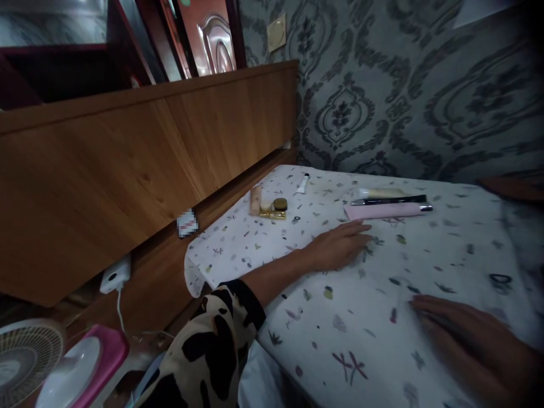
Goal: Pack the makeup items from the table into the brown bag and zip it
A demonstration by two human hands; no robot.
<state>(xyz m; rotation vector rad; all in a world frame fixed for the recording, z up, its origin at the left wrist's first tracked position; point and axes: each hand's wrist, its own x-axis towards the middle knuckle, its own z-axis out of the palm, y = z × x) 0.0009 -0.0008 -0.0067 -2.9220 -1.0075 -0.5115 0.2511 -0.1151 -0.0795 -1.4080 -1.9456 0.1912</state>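
"Printed cloth [361, 306] — lying where, exactly?"

"Spread white and patterned from the centre out toward three and five o'clock. Reaches the papered wall [374, 107] at one o'clock and runs alongside the wooden panel [178, 164] at ten. Curls loosely at the corner toward eight."

"And the left hand [340, 246]?"

"Laid on the cloth just past centre, toward four o'clock, fingers stretched out loosely, not clamped on anything. Emerges from a black-and-cream sleeve [208, 345] at seven. Points toward a slim pink item [382, 212], just beside the fingertips at two o'clock from the hand; cannot tell whether touching."

"Anything behind that item?"

"Lined up close: a dark stick [395, 200], then a pale tube [376, 193]."

"And the right hand [476, 340]?"

"Farther out toward four, over the cloth, badly blurred — cannot tell whether together, apart or clamped on something."

"What else on top?"

"At ten o'clock from the left hand, a close cluster: tan bottle [255, 202], gold tube [276, 215], dark-lidded jar [280, 203]. At eleven, well apart from that hand, a small white tube [303, 185] with a black cap."

"And off the cloth?"

"Down at eight, a fan [25, 357], beside a pink-and-white object [108, 343]."
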